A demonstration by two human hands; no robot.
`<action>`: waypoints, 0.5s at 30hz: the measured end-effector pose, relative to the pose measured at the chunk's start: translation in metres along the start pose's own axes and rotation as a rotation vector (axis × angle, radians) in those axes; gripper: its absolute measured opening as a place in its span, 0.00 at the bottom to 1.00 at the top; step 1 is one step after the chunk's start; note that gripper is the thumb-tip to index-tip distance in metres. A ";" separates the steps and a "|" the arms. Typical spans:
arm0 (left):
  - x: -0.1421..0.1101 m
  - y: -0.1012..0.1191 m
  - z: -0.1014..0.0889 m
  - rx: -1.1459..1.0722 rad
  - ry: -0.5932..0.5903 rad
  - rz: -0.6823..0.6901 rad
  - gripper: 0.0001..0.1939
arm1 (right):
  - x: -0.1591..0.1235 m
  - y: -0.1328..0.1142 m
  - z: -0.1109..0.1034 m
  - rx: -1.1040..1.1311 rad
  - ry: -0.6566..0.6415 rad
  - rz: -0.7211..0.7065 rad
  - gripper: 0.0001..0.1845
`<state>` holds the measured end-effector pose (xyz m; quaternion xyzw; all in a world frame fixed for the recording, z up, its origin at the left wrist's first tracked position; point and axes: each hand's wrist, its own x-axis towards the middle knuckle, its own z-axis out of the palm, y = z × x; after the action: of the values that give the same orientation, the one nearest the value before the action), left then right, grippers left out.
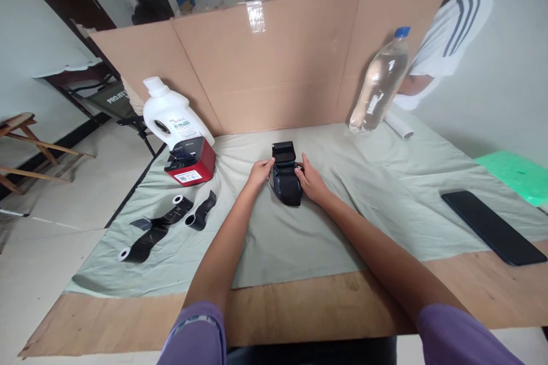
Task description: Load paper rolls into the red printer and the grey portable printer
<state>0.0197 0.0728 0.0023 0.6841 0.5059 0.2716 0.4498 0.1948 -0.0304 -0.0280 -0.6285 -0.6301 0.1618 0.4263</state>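
Note:
A small black portable printer point(283, 151) lies on the cloth in front of me, its lid raised at the far side. Black label paper point(291, 187) sits in it and hangs over the near side. My left hand point(260, 172) grips the printer's left edge near the hinge, thumb and fingers closed. On the other side, my right hand point(313, 180) holds the right edge, its thumb by the paper and one finger pointing up. The undersides of both hands are hidden. Left of my arms lie unrolled black label rolls point(148, 242) and a shorter one point(200, 218).
A red and black box-shaped device point(201, 162) stands before a white jug point(169, 111) at the left. A water bottle point(381, 82) leans against the cardboard screen point(274, 68). A black phone-like slab point(492, 225) lies right; a person's sleeve point(462, 28) shows behind.

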 end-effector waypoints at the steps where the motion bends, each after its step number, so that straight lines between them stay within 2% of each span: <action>1: 0.000 0.001 0.001 0.018 0.015 0.009 0.22 | 0.000 0.000 0.000 -0.002 0.001 -0.003 0.38; 5: -0.012 0.014 -0.007 0.135 0.166 0.119 0.12 | 0.000 0.000 0.000 0.002 0.010 -0.004 0.37; 6: -0.015 0.020 -0.009 0.174 0.171 0.165 0.09 | 0.000 0.000 0.000 0.003 0.008 -0.002 0.37; 7: -0.018 0.027 -0.011 0.232 0.129 0.220 0.07 | 0.000 0.000 0.000 0.002 0.006 -0.001 0.38; 11: -0.020 0.056 -0.010 0.632 -0.227 0.372 0.05 | 0.000 0.001 0.000 -0.016 0.007 -0.014 0.38; 12: -0.018 0.063 -0.007 0.740 -0.267 0.376 0.07 | 0.001 0.001 0.000 -0.021 0.010 -0.019 0.38; 15: -0.012 0.079 0.005 0.915 -0.271 0.326 0.07 | 0.001 0.003 0.001 -0.028 0.022 -0.030 0.37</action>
<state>0.0552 0.0533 0.0718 0.9105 0.3966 -0.0025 0.1172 0.1958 -0.0289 -0.0306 -0.6268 -0.6368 0.1394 0.4267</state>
